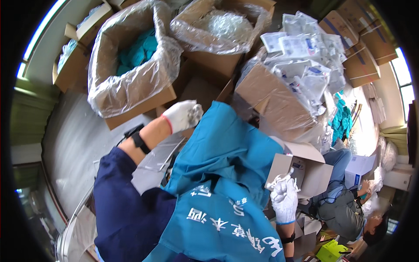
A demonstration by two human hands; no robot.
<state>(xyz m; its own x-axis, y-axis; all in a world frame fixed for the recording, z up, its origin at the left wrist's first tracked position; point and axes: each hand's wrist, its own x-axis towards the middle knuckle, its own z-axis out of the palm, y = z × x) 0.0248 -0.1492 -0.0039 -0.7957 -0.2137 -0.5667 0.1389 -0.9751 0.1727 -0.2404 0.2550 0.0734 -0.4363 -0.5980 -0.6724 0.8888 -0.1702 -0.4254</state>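
My left hand (pixel 185 116), in a white knit glove with grey-smudged fingers, is curled closed beside the upper edge of the teal apron (pixel 218 144). Whatever its fingers may hold is hidden. The apron drapes over my lap, with white lettering on its lower part. To the right, my right hand (pixel 284 198), also in a white glove, has its fingers curled at the near side of a small open carton (pixel 316 179) with raised flaps. Thin white bits stick out around those fingers; I cannot make out what they are.
Ahead stand plastic-lined cardboard boxes, one holding teal cloth (pixel 137 52), another clear plastic (pixel 224 25). Flat clear packets (pixel 301 48) heap over a cardboard box (pixel 275 102) on the right. Another person (pixel 345 214) sits at the right. Stacked cartons (pixel 360 59) stand behind.
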